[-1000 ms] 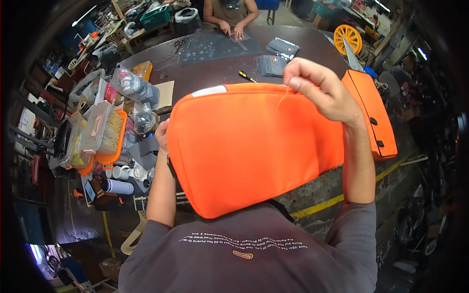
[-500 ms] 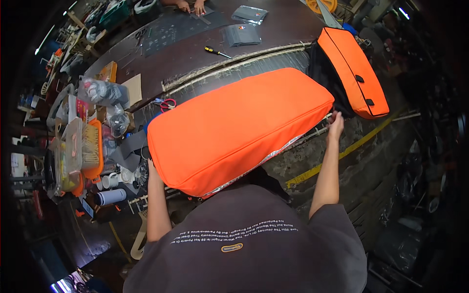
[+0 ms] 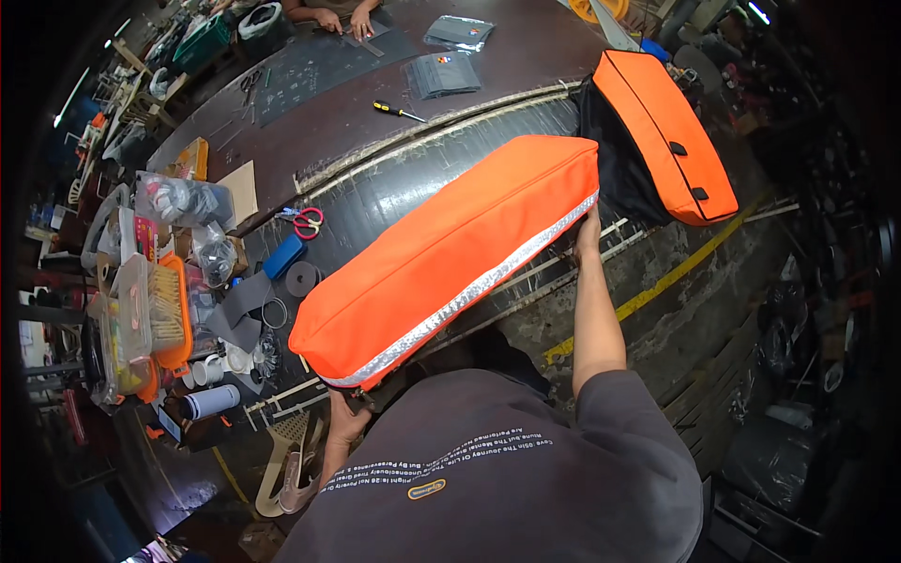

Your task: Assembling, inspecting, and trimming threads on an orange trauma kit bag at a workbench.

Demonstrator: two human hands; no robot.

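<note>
A long, boxy orange fabric bag [image 3: 441, 253] lies slantwise before me, its near side tilted up and showing a silver reflective strip [image 3: 469, 293]. My left hand [image 3: 347, 419] grips its near left corner; the thumb shows, while the other fingers are partly hidden. At the far right end, my right hand [image 3: 588, 236] holds the lower edge, its fingers mostly behind the fabric. Just beyond that end is a second orange bag [image 3: 664, 136] with black piping, two black tabs and a black side.
Red-handled scissors [image 3: 308, 223], a blue case [image 3: 283, 255] and a grey tape roll [image 3: 302, 279] lie left of the bag. A screwdriver [image 3: 398, 111] and packaged grey pieces [image 3: 444, 75] rest on the dark table [image 3: 347, 141]. Across it, another person's hands [image 3: 345, 21] work. Plastic tubs [image 3: 136, 305] stand left.
The bag has tilted and swung, bringing its reflective strip into fuller view. My left hand has moved down and nearer with its corner; my right hand has shifted left.
</note>
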